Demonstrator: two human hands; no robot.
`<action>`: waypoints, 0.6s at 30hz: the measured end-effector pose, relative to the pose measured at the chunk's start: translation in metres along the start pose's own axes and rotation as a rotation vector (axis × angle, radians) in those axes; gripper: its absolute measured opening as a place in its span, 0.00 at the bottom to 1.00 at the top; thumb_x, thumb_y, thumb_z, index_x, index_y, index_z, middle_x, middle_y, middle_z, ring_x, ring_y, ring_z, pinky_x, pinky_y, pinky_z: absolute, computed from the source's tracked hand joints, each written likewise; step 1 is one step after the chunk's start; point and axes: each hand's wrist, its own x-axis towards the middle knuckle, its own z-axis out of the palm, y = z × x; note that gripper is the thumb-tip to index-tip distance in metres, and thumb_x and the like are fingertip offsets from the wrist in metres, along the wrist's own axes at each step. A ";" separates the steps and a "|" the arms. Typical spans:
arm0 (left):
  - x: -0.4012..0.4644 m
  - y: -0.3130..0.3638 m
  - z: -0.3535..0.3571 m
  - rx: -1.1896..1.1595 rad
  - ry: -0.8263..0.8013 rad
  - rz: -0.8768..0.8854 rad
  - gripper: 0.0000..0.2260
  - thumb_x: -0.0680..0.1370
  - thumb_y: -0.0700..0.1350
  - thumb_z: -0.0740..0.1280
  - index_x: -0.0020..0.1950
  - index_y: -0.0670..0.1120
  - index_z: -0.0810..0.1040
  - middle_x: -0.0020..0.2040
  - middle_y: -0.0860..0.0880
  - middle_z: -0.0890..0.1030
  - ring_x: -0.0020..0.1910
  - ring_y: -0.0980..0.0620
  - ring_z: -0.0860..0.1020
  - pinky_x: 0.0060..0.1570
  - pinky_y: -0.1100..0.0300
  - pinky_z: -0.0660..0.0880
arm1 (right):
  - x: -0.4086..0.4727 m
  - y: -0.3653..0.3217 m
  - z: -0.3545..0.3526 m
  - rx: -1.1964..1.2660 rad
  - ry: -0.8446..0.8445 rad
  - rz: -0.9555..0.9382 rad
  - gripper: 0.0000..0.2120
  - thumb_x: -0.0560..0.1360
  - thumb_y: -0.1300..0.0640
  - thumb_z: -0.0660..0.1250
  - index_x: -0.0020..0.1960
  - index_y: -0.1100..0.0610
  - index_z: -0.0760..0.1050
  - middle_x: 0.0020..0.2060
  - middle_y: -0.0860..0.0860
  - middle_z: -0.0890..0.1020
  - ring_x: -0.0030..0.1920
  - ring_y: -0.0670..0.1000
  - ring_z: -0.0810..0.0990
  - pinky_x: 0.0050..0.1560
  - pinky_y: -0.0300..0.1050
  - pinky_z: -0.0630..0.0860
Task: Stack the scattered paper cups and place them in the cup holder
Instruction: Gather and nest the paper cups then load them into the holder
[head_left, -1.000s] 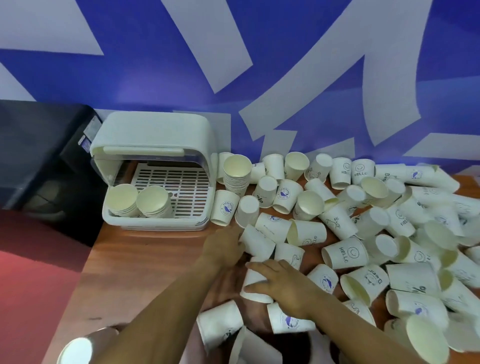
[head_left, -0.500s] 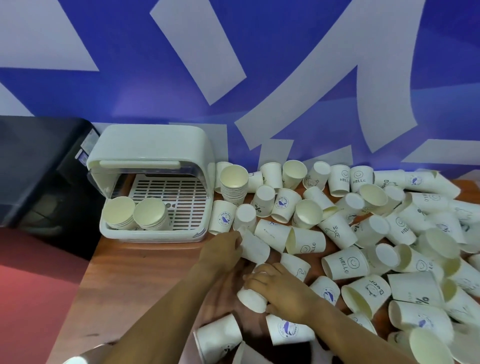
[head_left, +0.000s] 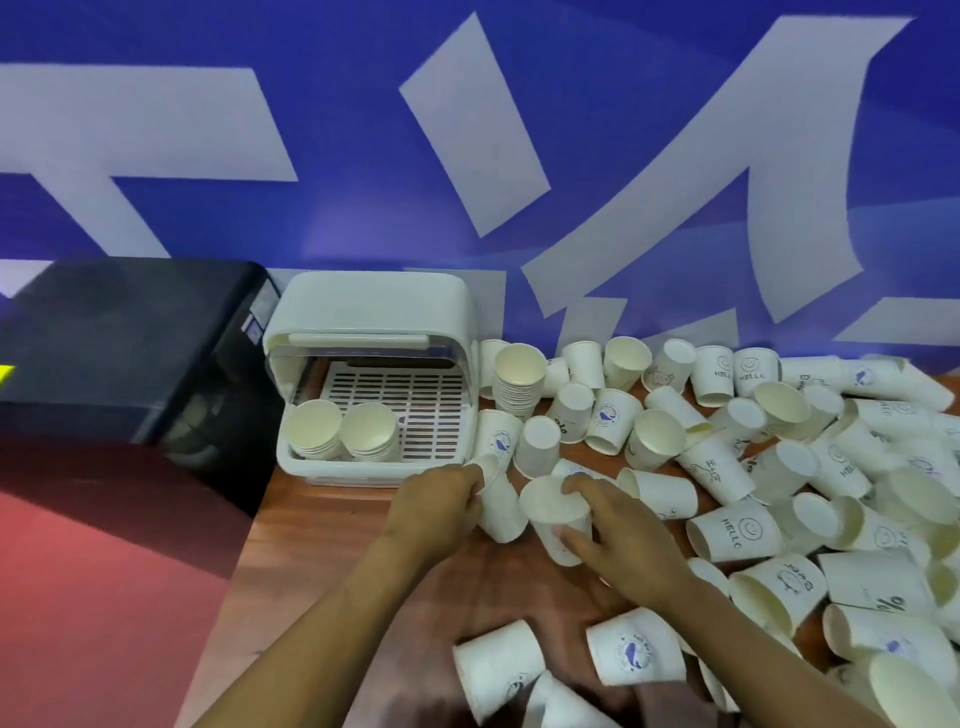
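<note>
Many white paper cups (head_left: 733, 530) lie scattered over the right half of the wooden table (head_left: 311, 540). My left hand (head_left: 434, 506) grips one cup (head_left: 500, 506) by its upper part. My right hand (head_left: 615, 530) holds another cup (head_left: 556, 512) tilted with its mouth facing up and left, right beside the left hand's cup. The white cup holder (head_left: 371, 379) stands open at the back left, with two short stacks of cups (head_left: 340, 431) in its front left corner. A taller stack of cups (head_left: 518, 376) stands just right of the holder.
A black box-like device (head_left: 130, 353) sits left of the holder. The table's left edge (head_left: 244, 545) drops to a red floor. A blue and white wall rises behind. Two loose cups (head_left: 498, 670) lie near the front between my forearms.
My right hand has lifted its cup off the table and turned it mouth-up. My left hand has closed on a cup beside it. The camera has tilted upward.
</note>
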 end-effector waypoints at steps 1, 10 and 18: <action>-0.004 -0.004 -0.005 0.007 0.010 0.011 0.06 0.77 0.46 0.60 0.50 0.46 0.74 0.51 0.47 0.80 0.50 0.44 0.77 0.46 0.53 0.73 | 0.002 -0.005 0.001 -0.016 -0.009 -0.003 0.19 0.73 0.38 0.57 0.58 0.48 0.70 0.55 0.46 0.76 0.46 0.46 0.74 0.44 0.42 0.67; -0.032 -0.052 -0.050 -0.015 0.106 0.041 0.05 0.76 0.46 0.61 0.49 0.50 0.75 0.48 0.48 0.80 0.47 0.45 0.77 0.43 0.55 0.72 | 0.032 -0.058 0.008 -0.145 -0.046 -0.027 0.13 0.77 0.45 0.59 0.52 0.48 0.79 0.74 0.49 0.61 0.71 0.52 0.61 0.69 0.47 0.61; -0.038 -0.108 -0.091 0.008 0.238 0.067 0.10 0.77 0.47 0.62 0.56 0.52 0.78 0.50 0.51 0.79 0.51 0.48 0.77 0.44 0.56 0.71 | 0.064 -0.127 -0.006 -0.293 -0.050 -0.085 0.10 0.76 0.49 0.62 0.56 0.48 0.77 0.52 0.46 0.81 0.52 0.49 0.75 0.52 0.45 0.69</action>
